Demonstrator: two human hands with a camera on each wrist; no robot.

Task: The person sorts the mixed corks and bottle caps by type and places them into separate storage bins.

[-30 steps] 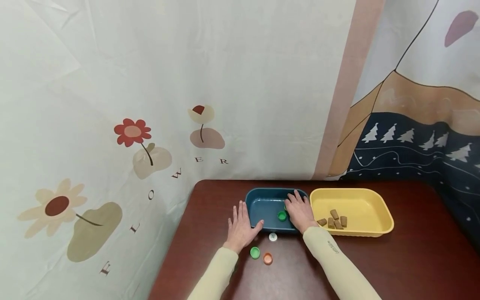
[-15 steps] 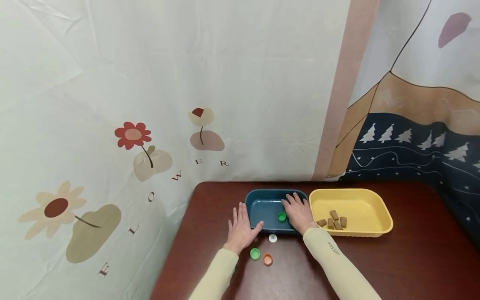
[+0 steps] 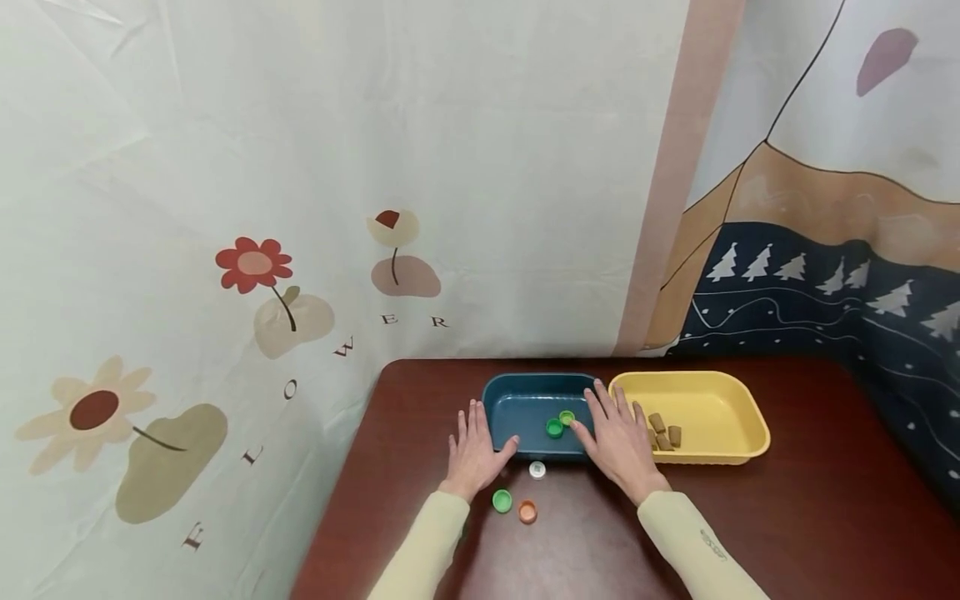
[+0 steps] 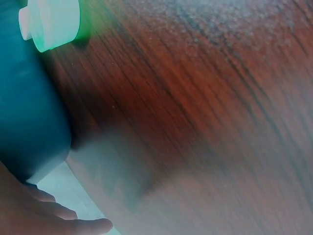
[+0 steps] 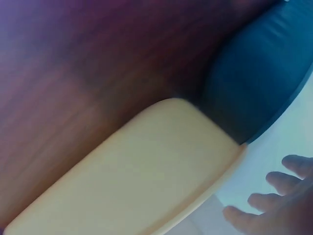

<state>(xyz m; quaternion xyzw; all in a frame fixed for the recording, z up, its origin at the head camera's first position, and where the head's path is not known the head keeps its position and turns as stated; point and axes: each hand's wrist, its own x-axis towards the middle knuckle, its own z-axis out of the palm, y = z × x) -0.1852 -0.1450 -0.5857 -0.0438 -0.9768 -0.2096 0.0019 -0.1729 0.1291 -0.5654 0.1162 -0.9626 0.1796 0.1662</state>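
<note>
Gripping nothing, your left hand (image 3: pixel 476 455) and right hand (image 3: pixel 621 444) are flanking the blue tray's (image 3: pixel 519 417) side edges, the right thumb (image 3: pixel 583 435) perhaps risking nudging the adjacent lime cap (image 3: pixel 567 417).

The right hand (image 3: pixel 618 442) hides the near right corner of the blue tray (image 3: pixel 517 412) and part of the yellow tray (image 3: pixel 716 404), partly covering a brown piece (image 3: pixel 652 441) beside its fingers. Near the left hand (image 3: pixel 474 454), the white cap (image 3: pixel 537 470) bears a mark too small to read. Behind the right wrist, the sleeve lettering (image 3: pixel 713 544) is blurred.
</note>
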